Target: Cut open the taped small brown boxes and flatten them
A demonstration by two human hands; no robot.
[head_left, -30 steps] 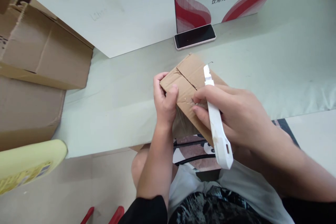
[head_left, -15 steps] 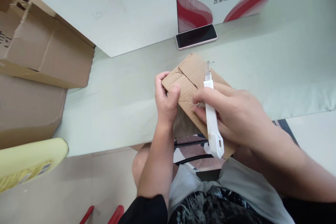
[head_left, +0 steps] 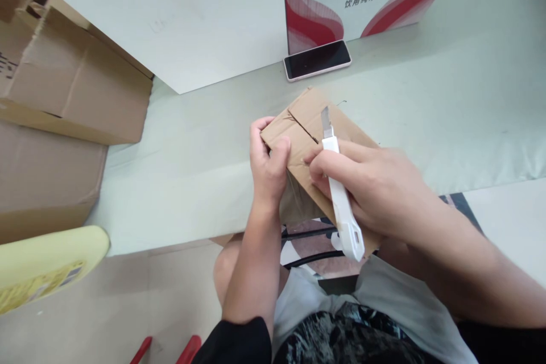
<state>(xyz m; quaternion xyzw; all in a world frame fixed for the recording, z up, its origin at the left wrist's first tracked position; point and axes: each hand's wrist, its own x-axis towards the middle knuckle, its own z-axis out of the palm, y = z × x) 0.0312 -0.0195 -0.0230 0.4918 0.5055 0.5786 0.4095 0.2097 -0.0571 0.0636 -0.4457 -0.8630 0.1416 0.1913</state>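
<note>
A brown cardboard box (head_left: 307, 122) lies slanted at the near edge of the table, with a dark slit along its upper face. My left hand (head_left: 271, 162) grips its left corner, thumb on top and fingers underneath. In my right hand (head_left: 367, 182) is a white utility knife (head_left: 339, 199), its blade extended and pointing away from me above the cardboard. The right fingertips are at the cardboard's surface near the lower end of the slit; whether they pinch anything there is hidden.
A phone (head_left: 318, 61) lies beyond the cardboard, against a white and red carton (head_left: 315, 11). Large brown boxes (head_left: 81, 74) stand at the left. A pale yellow rounded object (head_left: 55, 256) juts in at lower left. The table (head_left: 183, 170) has a pale green cover.
The knife has tilted, its blade swinging left toward the slit. My right hand has shifted slightly left over the cardboard. My left hand keeps its hold.
</note>
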